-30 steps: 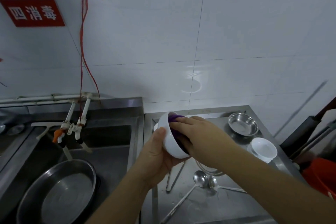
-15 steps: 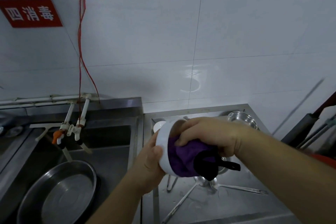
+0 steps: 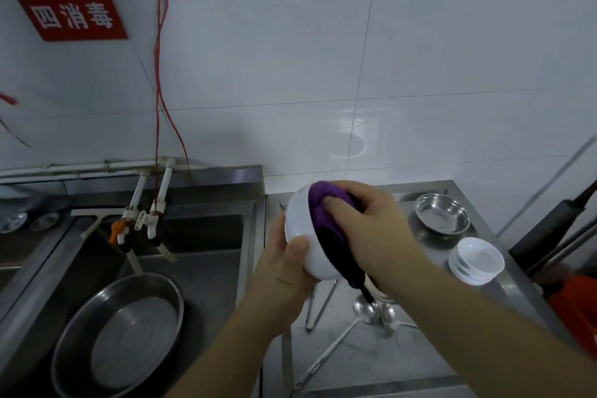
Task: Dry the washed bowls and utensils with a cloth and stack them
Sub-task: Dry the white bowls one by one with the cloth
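My left hand (image 3: pixel 284 271) grips a white bowl (image 3: pixel 302 226) from below, tilted on its side above the steel counter (image 3: pixel 355 362). My right hand (image 3: pixel 371 229) presses a purple and black cloth (image 3: pixel 326 220) into the bowl's mouth. On the counter to the right sit a small steel bowl (image 3: pixel 442 213) and a stack of white bowls (image 3: pixel 476 260). Two ladles (image 3: pixel 365 312) and metal tongs (image 3: pixel 318 307) lie on the counter beneath my hands.
A steel sink (image 3: pixel 206 255) at the left holds a large round steel pan (image 3: pixel 119 333), with taps (image 3: pixel 142 220) above it. Dark tool handles (image 3: pixel 562 226) and an orange container (image 3: pixel 578 307) stand at the right edge. A tiled wall rises behind.
The cloth in my right hand has swept around the bowl, from wrapping its lower outside to pressing into its mouth again. My left hand has turned the bowl slightly.
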Action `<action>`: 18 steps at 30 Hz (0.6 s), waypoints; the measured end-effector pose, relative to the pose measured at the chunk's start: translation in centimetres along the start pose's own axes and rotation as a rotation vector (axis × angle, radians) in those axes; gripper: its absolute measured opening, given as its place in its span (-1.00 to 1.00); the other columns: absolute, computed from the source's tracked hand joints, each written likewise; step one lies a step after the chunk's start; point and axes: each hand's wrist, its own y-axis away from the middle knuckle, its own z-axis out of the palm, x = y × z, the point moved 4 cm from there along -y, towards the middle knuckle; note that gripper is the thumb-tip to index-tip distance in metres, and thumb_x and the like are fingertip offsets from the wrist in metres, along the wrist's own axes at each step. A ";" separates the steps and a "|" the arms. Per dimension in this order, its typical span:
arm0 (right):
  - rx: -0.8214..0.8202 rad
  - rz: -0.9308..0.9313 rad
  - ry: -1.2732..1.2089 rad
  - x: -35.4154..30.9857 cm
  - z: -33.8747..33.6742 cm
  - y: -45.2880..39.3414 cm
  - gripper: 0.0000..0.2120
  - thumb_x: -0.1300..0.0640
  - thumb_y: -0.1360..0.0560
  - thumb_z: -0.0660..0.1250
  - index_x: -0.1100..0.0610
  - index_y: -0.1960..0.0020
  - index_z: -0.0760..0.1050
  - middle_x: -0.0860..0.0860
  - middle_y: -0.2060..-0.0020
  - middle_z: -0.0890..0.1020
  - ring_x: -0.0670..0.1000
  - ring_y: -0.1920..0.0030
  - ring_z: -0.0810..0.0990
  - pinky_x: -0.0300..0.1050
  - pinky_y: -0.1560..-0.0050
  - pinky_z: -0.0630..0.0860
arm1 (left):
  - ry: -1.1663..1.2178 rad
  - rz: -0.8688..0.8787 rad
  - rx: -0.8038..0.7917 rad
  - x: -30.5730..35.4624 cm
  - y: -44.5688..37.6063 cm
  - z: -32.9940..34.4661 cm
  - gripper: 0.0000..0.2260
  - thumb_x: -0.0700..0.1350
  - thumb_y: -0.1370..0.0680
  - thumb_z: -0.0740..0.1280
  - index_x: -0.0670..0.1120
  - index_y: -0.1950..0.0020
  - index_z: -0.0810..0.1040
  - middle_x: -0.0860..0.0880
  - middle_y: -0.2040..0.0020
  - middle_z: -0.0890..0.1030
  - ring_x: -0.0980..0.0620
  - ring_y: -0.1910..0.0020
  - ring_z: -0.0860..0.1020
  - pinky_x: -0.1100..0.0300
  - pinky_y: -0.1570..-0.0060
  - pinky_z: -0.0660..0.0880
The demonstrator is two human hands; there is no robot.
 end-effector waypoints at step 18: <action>-0.379 0.598 -0.464 3.9 -0.1 -0.1 -0.41 -0.22 -0.38 0.54 0.18 -0.23 0.69 0.27 -0.16 0.70 0.24 -0.10 0.69 0.19 -0.24 0.61 | -0.455 0.055 -0.053 0.7 -0.9 -2.7 -0.20 0.43 -0.37 0.50 0.20 -0.51 0.32 0.15 -0.28 0.56 0.00 -0.29 0.61 0.09 -0.03 0.69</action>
